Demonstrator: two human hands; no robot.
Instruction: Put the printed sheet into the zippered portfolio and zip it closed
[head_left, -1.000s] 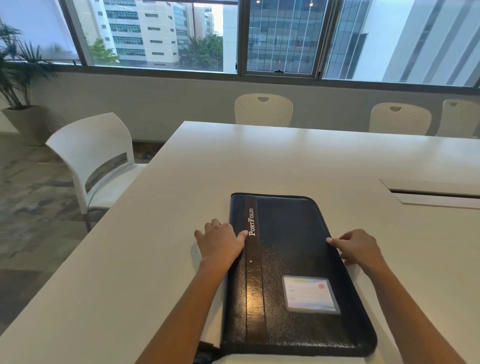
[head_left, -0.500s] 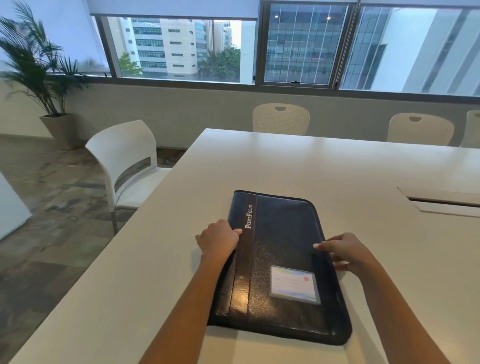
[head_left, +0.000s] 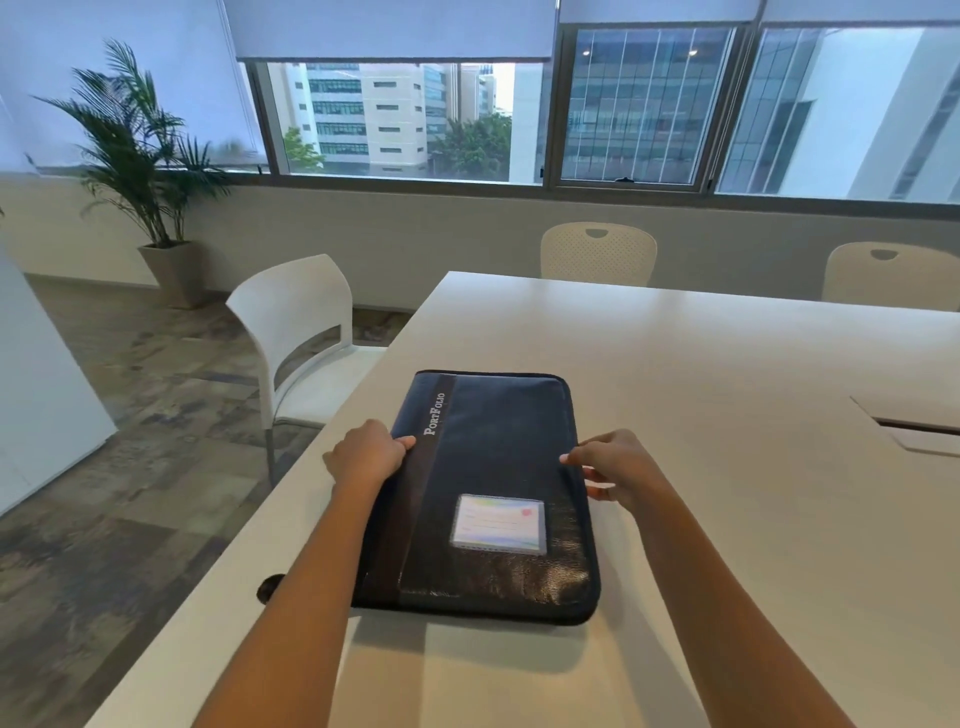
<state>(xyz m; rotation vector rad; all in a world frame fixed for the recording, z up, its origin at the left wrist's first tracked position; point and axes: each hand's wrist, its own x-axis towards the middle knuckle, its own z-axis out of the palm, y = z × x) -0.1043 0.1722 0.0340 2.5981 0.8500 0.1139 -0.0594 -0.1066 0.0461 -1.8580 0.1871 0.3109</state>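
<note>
Compared with the earlier frame, the closed portfolio lies farther from the near counter edge, flat, lettered "PortFolio". Left hand curls over its left edge, thumb on the cover; right hand pinches its right edge. A white chair stands left; the printed sheet is unseen.

White plastic chair at surface's left edge, two cream perforated chairs at far side. Potted palm plant in far-left corner, w/ windows behind showing office blocks. Wide white surface.
</note>
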